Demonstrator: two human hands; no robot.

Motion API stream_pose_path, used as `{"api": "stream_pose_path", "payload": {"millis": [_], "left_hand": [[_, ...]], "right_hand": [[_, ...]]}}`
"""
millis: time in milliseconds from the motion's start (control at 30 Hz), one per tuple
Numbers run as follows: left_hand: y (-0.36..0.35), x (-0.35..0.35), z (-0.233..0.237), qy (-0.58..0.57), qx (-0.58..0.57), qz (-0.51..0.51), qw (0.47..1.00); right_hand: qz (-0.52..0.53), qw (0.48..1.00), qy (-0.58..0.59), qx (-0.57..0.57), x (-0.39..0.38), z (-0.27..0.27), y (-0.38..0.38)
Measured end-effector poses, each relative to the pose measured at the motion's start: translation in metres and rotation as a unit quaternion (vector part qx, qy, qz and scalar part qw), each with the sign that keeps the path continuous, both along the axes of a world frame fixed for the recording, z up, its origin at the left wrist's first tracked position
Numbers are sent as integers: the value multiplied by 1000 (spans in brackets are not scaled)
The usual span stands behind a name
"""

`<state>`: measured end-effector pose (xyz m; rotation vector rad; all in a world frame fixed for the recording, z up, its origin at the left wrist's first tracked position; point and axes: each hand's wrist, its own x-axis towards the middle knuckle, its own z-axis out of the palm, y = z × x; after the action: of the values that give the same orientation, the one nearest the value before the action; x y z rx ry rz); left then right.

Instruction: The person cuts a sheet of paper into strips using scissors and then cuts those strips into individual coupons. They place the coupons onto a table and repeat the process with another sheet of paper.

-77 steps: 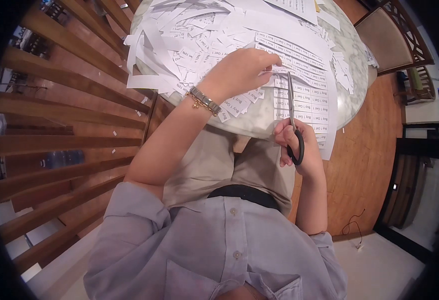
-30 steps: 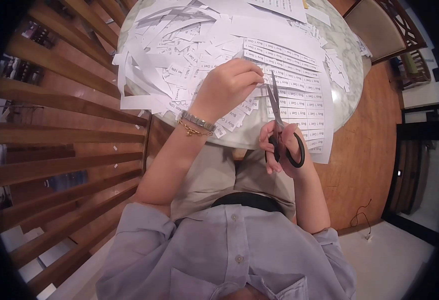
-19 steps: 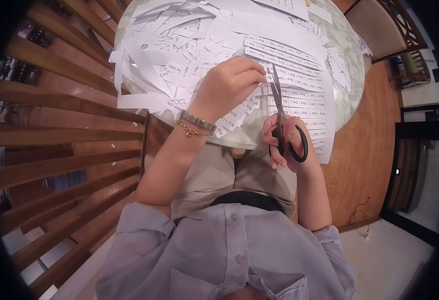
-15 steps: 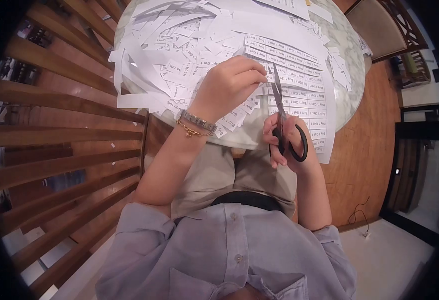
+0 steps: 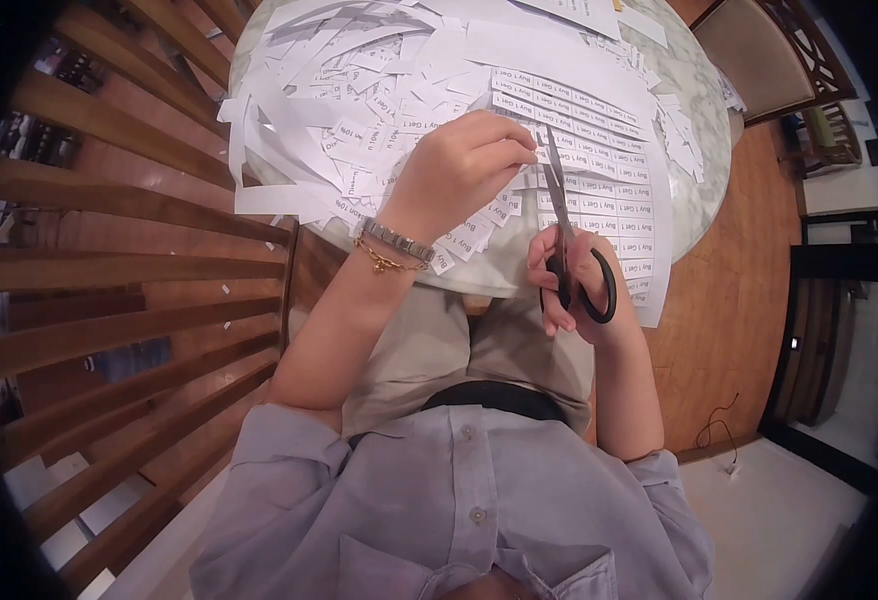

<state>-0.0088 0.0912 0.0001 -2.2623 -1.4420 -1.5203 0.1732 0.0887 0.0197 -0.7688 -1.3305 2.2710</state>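
My right hand (image 5: 577, 275) holds scissors (image 5: 562, 205) with black handles, fingers and thumb through the loops. The blades point away from me, over a white sheet (image 5: 599, 205) printed with rows of "Buy 1 Get 1" labels. My left hand (image 5: 467, 165), wearing a watch and a gold bracelet, is closed in a pinch at the edge of a paper strip (image 5: 559, 163) beside the blades. Parts of that strip are hidden by the fingers and the scissors. Cut paper slips (image 5: 464, 240) lie under and around my left hand.
A round marble table (image 5: 694, 205) bears the papers. Long blank paper offcuts (image 5: 269, 150) and more slips pile up at its left, with further slips (image 5: 679, 140) at the right. Wooden slats (image 5: 129, 270) run along my left side. A chair (image 5: 759, 50) stands beyond the table at the right.
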Motion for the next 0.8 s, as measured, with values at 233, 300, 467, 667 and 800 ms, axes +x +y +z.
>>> {"api": "stream_pose_path", "payload": {"millis": [233, 300, 467, 667, 800], "left_hand": [[0, 0, -1, -8, -6, -3, 1000], [0, 0, -1, -9, -9, -2, 1000], [-4, -6, 5, 15, -22, 12, 1000], [-17, -28, 19, 43, -193, 135, 971], [-8, -18, 24, 56, -144, 88, 984]], "right_hand": [[-6, 1000, -23, -5, -1, 3, 0], [-7, 999, -40, 0, -1, 5, 0], [-5, 999, -47, 12, 0, 5, 0], [5, 1000, -11, 28, 8, 4, 2], [-7, 999, -28, 33, 7, 4, 2]]}}
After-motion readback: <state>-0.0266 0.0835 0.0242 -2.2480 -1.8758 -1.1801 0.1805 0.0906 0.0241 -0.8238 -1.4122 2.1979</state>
